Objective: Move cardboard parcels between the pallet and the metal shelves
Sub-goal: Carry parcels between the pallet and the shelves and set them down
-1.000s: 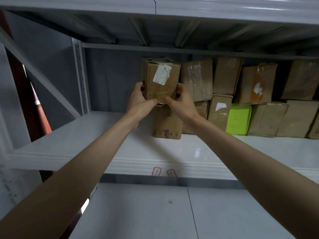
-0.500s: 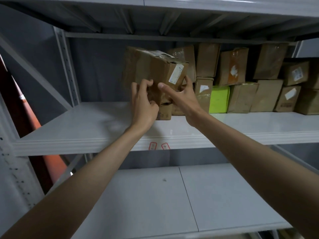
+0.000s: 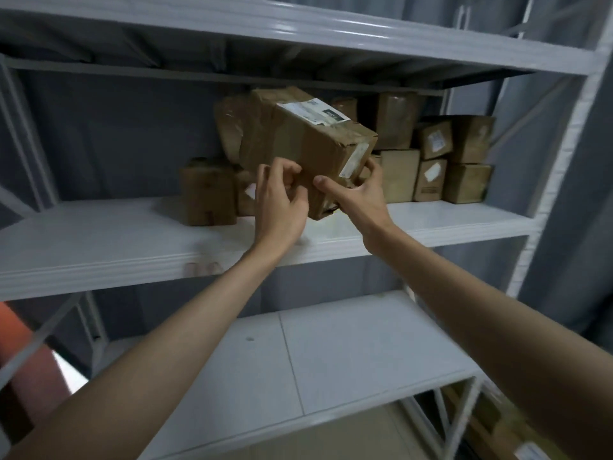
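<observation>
Head view is showing both hands holding a cardboard parcel [image 3: 308,144] tilted in the air above the middle shelf [image 3: 99,240]. The left hand [image 3: 280,200] is gripping its near lower edge with curled fingers, and the right hand [image 3: 360,194] is grasping its lower right corner, thumb lying along the near face. Other parcels [image 3: 431,161] are standing stacked at the far right of the shelf, and one small box [image 3: 207,190] is sitting to the left.

Both hands hold a parcel [image 3: 308,141] above the middle shelf [image 3: 99,247]; other parcels [image 3: 431,161] stand behind and right
</observation>
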